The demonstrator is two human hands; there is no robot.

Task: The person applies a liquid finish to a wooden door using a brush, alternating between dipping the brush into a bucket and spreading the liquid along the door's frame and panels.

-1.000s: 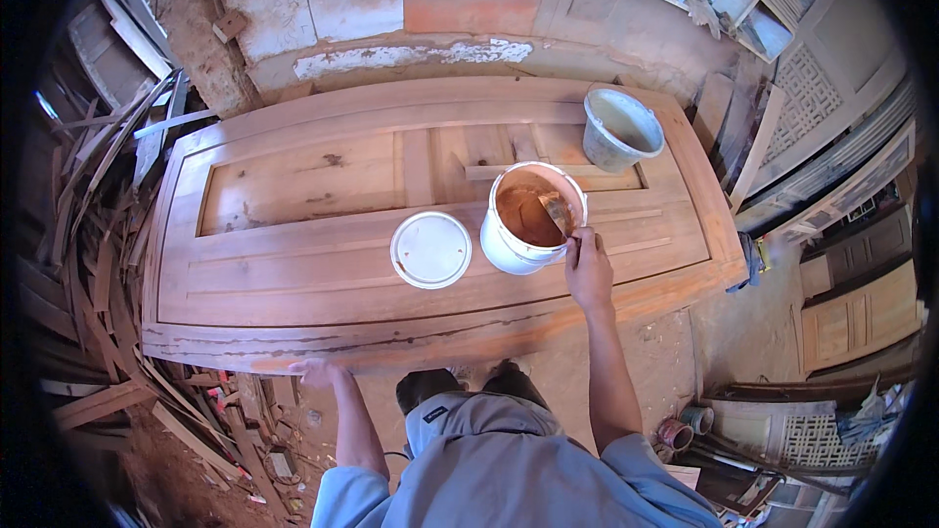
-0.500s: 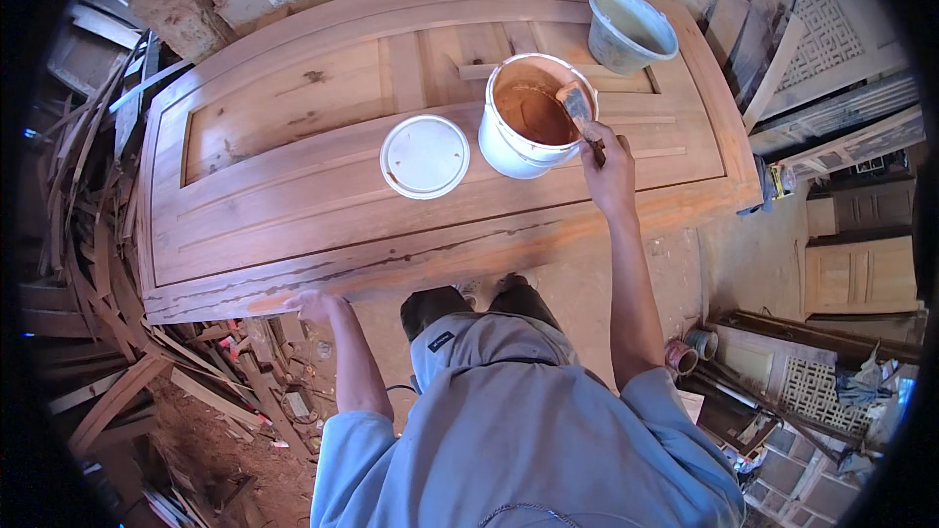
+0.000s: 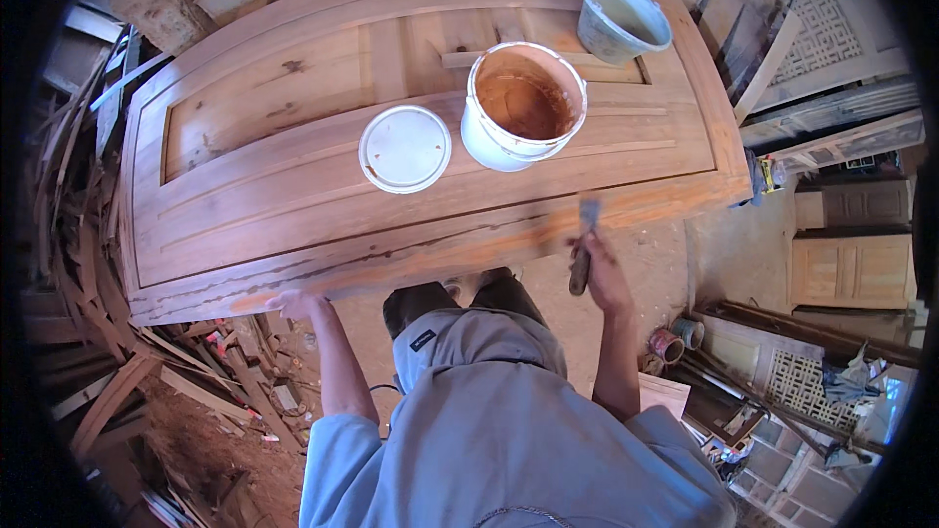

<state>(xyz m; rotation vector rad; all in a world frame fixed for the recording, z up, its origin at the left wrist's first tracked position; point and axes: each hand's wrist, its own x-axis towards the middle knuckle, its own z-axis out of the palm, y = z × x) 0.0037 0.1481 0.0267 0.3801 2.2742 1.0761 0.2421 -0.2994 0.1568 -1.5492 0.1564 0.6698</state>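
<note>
A: What is being held in the right hand?

B: A paintbrush is being gripped there, with the fingers closed around its dark handle. Its bristles are being pressed against the near edge of the wooden door, towards that edge's right end.

A: And where is the door being kept?

B: It is being laid flat, panels up, across the middle of the view, raised above the dirt floor. What it is being carried on is hidden beneath it. The strip of the near edge beside the brush is being shown in a brighter orange than the rest.

A: Is anything being done by the left hand?

B: It is being rested against the near edge of the door, towards the left end, well apart from the brush. The fingers are being curled against the wood; whether the edge is being gripped cannot be told.

A: What is being carried on the door?

B: A white bucket with reddish-brown liquid in it is being stood upright on the middle rail. A round white lid is being laid flat just to the left of it. A grey tub is being stood near the far right corner.

A: And around the door?

B: Wood offcuts are being heaped at the left, and carved lattice panels are being leaned at the right.
</note>
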